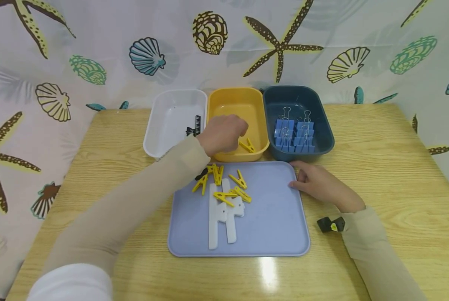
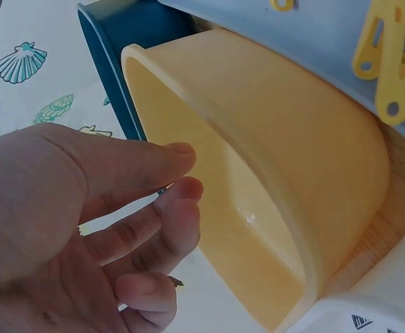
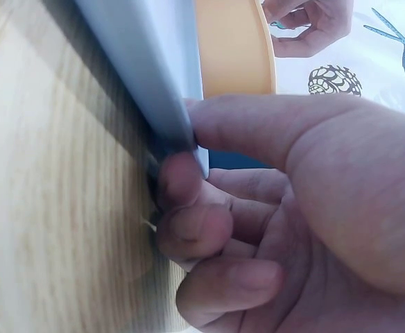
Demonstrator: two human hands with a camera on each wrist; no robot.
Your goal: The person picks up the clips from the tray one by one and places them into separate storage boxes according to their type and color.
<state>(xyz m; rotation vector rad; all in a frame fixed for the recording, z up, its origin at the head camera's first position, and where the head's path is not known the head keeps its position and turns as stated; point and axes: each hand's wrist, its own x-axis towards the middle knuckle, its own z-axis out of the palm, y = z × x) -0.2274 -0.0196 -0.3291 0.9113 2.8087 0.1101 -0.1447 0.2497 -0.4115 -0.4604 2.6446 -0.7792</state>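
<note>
My left hand [image 1: 224,133] hovers over the yellow bin [image 1: 243,100], thumb and forefinger tips slightly apart with nothing seen between them in the left wrist view. One yellow clothespin [image 1: 247,146] lies inside that bin, below the hand. My right hand [image 1: 320,184] grips the lavender tray [image 1: 273,213] by its far right corner. In the right wrist view its thumb [image 3: 251,128] presses the rim while the fingers curl beneath. Several more yellow clothespins [image 1: 238,179] lie on the tray's left half, some over white bar-shaped clips [image 1: 213,225].
Behind the tray, a white bin [image 1: 168,113] stands left of the yellow one, a black patterned patch [image 1: 197,125] showing in it. On the right, a dark blue bin [image 1: 297,96] holds several blue binder clips [image 1: 304,138]. A patterned cloth [image 1: 228,62] hangs behind the wooden table [image 1: 382,167].
</note>
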